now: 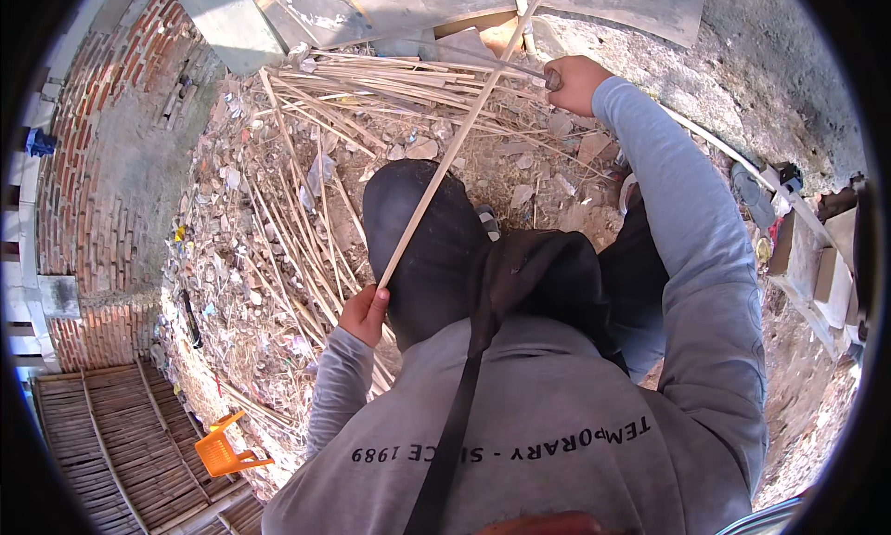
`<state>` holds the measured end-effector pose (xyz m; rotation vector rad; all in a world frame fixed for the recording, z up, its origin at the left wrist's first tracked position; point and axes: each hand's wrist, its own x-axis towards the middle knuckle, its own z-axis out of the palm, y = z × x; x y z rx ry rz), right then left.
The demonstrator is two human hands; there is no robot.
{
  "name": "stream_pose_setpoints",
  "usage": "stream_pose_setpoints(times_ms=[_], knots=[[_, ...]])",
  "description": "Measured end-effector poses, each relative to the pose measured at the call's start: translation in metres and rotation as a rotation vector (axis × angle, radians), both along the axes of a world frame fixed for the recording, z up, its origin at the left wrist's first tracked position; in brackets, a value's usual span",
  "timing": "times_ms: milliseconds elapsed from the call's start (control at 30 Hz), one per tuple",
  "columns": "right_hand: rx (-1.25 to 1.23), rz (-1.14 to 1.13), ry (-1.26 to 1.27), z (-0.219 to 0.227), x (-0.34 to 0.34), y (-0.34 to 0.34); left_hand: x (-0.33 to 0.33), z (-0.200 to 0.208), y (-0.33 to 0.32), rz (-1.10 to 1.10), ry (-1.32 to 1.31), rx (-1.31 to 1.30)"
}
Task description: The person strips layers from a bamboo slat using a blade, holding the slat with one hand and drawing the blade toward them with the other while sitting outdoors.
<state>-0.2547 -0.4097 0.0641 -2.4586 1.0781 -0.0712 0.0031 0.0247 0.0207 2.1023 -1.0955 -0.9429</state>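
Observation:
A long, flat bamboo strip (455,143) slants from my left hand (364,314) across my dark-trousered knee and up to the far edge. My left hand is closed around its near end, with the thumb lying along it. At the far right, my right hand (577,83) is wrapped round the handle of a long-bladed knife (506,64). The blade points left and meets or crosses the strip near its far end; I cannot tell whether they touch. Beyond and left of my knee, many loose bamboo strips (390,75) lie in a spread pile on the ground.
Rubble and litter (237,201) cover the ground. A brick wall (102,192) stands at left, with a slatted bamboo panel (121,442) and an orange plastic chair (225,447) below it. Grey boards (613,6) lean at the back. Wooden pieces (821,266) are stacked at right.

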Motion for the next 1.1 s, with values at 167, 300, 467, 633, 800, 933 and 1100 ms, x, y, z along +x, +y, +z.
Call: stream_pose_setpoints(times_ms=[167,300,467,633,800,933,1100], knots=[[-0.068,0.314,0.008,0.009,0.030,0.063,-0.007,0.005,-0.003,-0.038,-0.031,-0.041],[-0.054,0.431,0.036,0.007,0.033,0.064,-0.007,-0.004,-0.003,-0.068,-0.113,-0.113],[0.090,0.108,0.081,0.004,0.011,0.019,-0.009,-0.002,-0.006,-0.060,-0.262,-0.036],[-0.045,0.295,0.071,0.007,0.025,0.058,-0.011,-0.001,-0.007,-0.096,-0.453,-0.014],[-0.062,0.286,0.034,-0.005,0.020,0.036,-0.012,-0.009,-0.008,-0.090,-0.436,-0.049],[0.034,0.063,0.063,0.000,0.007,0.010,-0.006,-0.007,-0.010,-0.066,-0.434,-0.030],[-0.146,0.183,-0.054,0.002,0.012,0.025,-0.003,-0.012,-0.005,-0.040,-0.385,0.004]])
